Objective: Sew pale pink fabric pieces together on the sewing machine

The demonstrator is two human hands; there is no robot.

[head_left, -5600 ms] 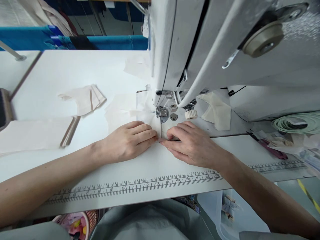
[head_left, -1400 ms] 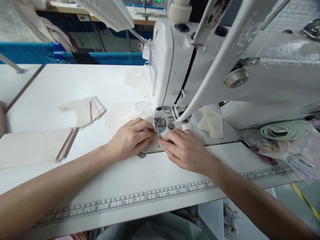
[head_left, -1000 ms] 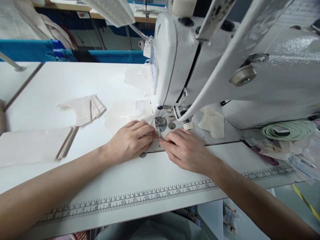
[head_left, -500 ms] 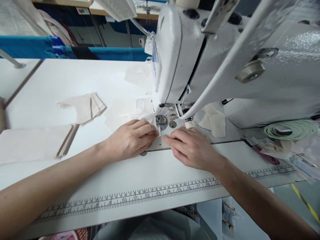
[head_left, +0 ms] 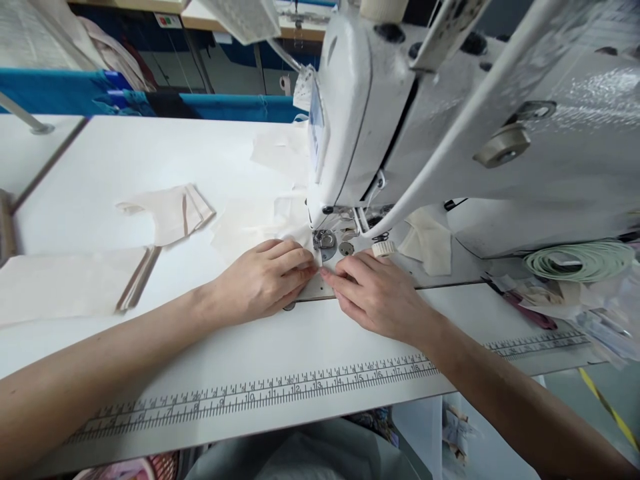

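Observation:
My left hand (head_left: 267,277) rests on the sewing machine bed with its fingers pressed together on the edge of a thin white fabric piece (head_left: 240,227), just left of the presser foot (head_left: 324,240). Part of the fabric lies under the hand and behind the machine head. My right hand (head_left: 377,293) lies to the right of the foot, fingers apart and stretched out, one fingertip at the fabric's edge close to my left fingertips. The white sewing machine (head_left: 345,113) stands over both hands.
Left on the table are a folded cream fabric stack (head_left: 70,280) and smaller cut pieces (head_left: 173,210). A cream scrap (head_left: 427,243) lies right of the needle area. Coiled pale green cord (head_left: 580,260) is at far right. A printed ruler (head_left: 295,393) runs along the front edge.
My right hand has shifted slightly left, its fingertip closer to the left fingertips. My left hand stays nearly in place. The whole view has moved a little.

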